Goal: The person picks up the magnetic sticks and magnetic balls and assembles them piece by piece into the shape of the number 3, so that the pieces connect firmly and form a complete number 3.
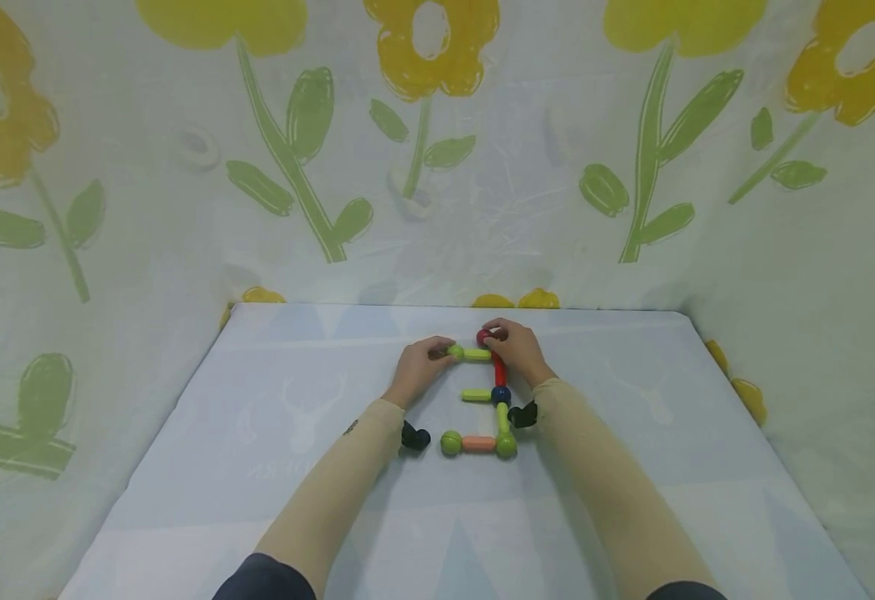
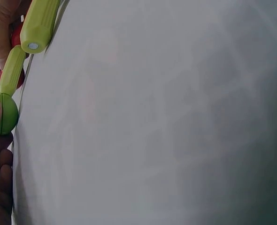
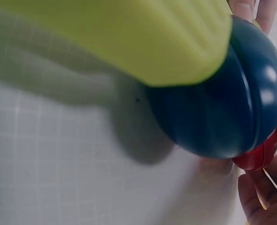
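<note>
On the table lies a figure of ball-and-rod magnetic building pieces. My left hand [image 1: 417,367] pinches a green ball [image 1: 456,352] between thumb and fingers; a yellow-green rod [image 1: 477,355] runs from it towards the right hand. There, my right hand [image 1: 522,352] holds a red ball [image 1: 484,337], partly covered by its fingers. A red rod [image 1: 500,372] leads down to a blue ball [image 1: 501,395]. From the blue ball, one yellow-green rod [image 1: 477,395] points left with a bare end, and another [image 1: 502,418] leads to the lower green ball [image 1: 507,444].
An orange rod [image 1: 478,444] joins that lower ball to another green ball [image 1: 451,442] on its left. Dark wrist devices [image 1: 415,437] hang under both forearms. Flower-printed curtains [image 1: 467,233] enclose the pale table [image 1: 272,467] behind and at the sides.
</note>
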### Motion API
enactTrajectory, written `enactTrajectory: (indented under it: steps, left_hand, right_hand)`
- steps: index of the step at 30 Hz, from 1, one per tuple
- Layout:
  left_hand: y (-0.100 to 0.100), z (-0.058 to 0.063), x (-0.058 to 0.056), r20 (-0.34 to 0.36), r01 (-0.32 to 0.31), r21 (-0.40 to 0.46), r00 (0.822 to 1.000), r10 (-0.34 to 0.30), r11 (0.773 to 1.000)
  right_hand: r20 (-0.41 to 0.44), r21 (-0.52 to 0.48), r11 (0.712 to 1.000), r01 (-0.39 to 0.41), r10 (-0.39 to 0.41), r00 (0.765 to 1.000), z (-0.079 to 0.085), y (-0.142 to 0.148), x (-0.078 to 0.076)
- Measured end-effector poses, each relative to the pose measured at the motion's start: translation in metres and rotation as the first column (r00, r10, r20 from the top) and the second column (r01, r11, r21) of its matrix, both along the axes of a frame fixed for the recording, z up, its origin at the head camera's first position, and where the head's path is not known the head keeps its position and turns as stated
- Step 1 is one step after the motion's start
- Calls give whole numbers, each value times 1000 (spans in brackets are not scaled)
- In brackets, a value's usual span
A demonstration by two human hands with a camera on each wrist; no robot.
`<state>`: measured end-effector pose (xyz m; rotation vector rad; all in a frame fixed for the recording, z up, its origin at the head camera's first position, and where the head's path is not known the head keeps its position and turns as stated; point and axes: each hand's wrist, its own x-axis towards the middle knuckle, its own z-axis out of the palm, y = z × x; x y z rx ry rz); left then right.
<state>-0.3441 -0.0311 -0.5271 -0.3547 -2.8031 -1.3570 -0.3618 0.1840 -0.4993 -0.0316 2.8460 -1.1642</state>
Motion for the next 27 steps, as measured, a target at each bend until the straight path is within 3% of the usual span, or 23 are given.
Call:
enactTrajectory:
  steps: [12,27]
  left_hand:
    - [0,-2,-1,-14,3,-5,1000,-3,1000]
    - [-1,0,0,-13,8,7,1000,-8,1000]
  right_hand:
    - [-13,55,998,-36,37,999,1,-1,1]
    - [-11,49,998,-30,30,999,5,1,3]
